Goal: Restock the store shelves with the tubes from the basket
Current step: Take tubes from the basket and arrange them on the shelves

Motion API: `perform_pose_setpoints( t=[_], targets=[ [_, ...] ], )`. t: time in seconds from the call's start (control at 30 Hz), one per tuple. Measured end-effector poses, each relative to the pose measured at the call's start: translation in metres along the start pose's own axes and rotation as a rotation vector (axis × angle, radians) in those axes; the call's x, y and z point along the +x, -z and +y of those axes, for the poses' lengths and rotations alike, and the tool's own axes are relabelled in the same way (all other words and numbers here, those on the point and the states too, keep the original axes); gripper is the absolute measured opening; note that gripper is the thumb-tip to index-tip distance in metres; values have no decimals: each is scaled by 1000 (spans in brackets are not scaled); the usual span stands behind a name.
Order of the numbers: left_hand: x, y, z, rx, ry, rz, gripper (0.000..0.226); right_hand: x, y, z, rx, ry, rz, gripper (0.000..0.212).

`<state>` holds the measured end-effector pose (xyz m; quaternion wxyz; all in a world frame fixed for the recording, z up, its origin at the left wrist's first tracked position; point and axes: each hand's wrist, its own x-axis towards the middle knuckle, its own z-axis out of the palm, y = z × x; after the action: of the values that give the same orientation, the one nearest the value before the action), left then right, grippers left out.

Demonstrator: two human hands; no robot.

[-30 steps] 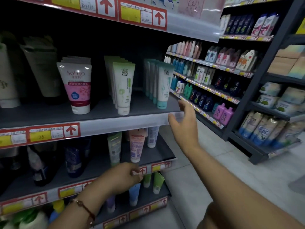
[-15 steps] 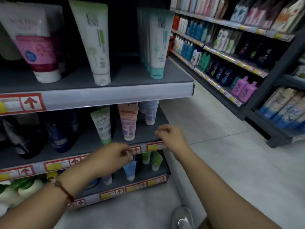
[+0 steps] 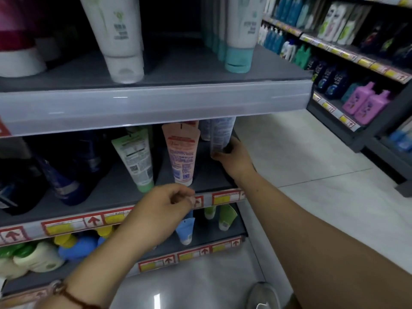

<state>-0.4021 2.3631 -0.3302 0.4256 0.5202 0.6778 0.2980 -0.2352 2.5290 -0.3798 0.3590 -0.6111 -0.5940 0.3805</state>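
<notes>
Hands: right [image 3: 234,159] grips one pale tube [image 3: 219,137]; left [image 3: 160,210] curled, empty | two tubes beside

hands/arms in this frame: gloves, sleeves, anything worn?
No gloves: both the left hand and the right hand are bare. Both forearms are bare too, with no sleeve showing as far as the frame reaches. The only thing worn is a thin reddish-brown cord bracelet on the left wrist, with a small pale bead or ring on it. No watch and no rings visible.
</notes>
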Motion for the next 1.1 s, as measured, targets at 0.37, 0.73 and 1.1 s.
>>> perform_pose_setpoints(
  t=[0.37,0.73,1.1],
  targets=[
    [4,7,19,63,-110,-25,11,-11,-5,-13,-320,-53,95,82],
    [7,18,16,57,-112,-16,14,-8,5,-27,-473,-138,-73,66],
    [9,13,13,82,-105,-36,12,-7,-22,-16,-415,-52,205,44]
  ],
)
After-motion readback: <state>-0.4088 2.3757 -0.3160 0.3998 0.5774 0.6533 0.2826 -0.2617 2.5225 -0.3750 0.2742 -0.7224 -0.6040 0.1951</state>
